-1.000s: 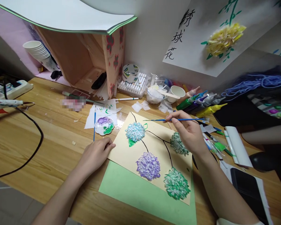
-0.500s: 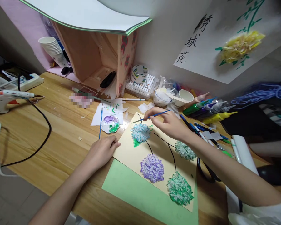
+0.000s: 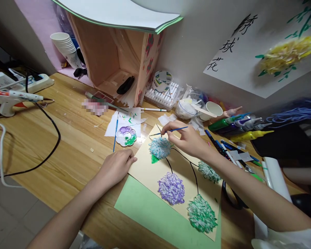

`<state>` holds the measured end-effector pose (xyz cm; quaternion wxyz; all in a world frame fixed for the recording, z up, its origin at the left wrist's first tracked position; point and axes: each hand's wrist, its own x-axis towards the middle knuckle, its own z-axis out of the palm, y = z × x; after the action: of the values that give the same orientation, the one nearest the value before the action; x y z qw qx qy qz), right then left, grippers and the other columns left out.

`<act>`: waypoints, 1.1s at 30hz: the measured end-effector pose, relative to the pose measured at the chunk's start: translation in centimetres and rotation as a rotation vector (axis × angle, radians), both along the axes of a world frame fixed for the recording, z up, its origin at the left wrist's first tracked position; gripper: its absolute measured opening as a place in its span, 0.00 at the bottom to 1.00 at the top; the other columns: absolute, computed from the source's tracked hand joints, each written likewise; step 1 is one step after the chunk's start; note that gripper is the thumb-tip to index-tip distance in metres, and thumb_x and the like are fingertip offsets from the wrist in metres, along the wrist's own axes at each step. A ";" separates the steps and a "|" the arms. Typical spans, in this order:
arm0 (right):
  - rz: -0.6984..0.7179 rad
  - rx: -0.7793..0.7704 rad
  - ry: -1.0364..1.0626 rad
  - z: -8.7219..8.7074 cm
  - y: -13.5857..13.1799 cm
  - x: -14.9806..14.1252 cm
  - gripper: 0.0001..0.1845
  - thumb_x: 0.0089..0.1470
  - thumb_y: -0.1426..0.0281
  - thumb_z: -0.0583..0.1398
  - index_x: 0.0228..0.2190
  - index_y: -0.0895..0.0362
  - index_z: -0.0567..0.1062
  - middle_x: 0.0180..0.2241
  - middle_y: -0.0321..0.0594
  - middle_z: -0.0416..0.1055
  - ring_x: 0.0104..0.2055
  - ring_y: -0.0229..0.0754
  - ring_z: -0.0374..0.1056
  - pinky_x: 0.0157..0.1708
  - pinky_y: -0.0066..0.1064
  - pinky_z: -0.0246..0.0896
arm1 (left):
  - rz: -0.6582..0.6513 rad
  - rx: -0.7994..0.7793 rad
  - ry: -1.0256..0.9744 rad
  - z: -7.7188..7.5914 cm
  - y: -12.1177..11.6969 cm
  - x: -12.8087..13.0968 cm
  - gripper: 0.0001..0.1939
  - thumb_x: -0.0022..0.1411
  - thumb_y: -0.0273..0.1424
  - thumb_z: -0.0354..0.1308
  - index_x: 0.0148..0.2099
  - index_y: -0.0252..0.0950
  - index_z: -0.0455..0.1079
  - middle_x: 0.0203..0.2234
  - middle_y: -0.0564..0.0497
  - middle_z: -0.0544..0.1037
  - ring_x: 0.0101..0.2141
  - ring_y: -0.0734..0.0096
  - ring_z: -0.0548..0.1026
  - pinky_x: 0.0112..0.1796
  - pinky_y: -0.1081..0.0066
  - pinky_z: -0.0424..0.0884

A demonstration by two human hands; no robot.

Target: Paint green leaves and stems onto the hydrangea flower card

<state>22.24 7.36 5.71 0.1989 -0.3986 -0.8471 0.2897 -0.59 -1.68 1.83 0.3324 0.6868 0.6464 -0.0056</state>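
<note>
Pinched in my right hand (image 3: 185, 138) is a thin blue paintbrush (image 3: 177, 129). Its tip hovers over or touches the cream sheet (image 3: 145, 162) beside a fluffy light-blue flower (image 3: 160, 148); contact is unclear. A green painted leaf (image 3: 154, 159) lies under that flower. Black stems run to a purple flower (image 3: 171, 188), a green flower (image 3: 202, 213) and a darker green flower (image 3: 209, 172), partly covered by my right forearm. My left hand (image 3: 120, 162) rests with curled fingers on the table, its thumb at the sheet's left edge. Green paper (image 3: 134, 204) lies underneath.
A flower-shaped palette (image 3: 123, 139) with purple and green paint sits beyond my left hand, near another blue brush (image 3: 115, 133). A glue gun (image 3: 12, 98) and cables lie left. Behind are markers (image 3: 160, 95), a paper cup (image 3: 214, 109) and paint bottles (image 3: 248, 136). Scissors (image 3: 232, 197) lie right.
The view has shifted slightly, so most things appear further right. My right hand sits slightly lower over the sheet, still gripping the brush near the light-blue flower. My left hand stays at the sheet's edge.
</note>
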 end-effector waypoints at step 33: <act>-0.039 -0.021 0.025 -0.2 0.1 0.1 0.11 0.53 0.74 0.52 0.30 0.56 0.74 0.32 0.38 0.74 0.36 0.40 0.68 0.38 0.32 0.60 | -0.005 -0.001 -0.001 -0.1 0.1 -0.1 0.12 0.64 0.38 0.45 0.32 0.39 0.62 0.32 0.52 0.76 0.35 0.64 0.72 0.30 0.70 0.56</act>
<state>22.35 7.41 5.50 0.2108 -0.4134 -0.8337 0.2994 -0.66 -1.61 1.74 0.3331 0.6883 0.6444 -0.0064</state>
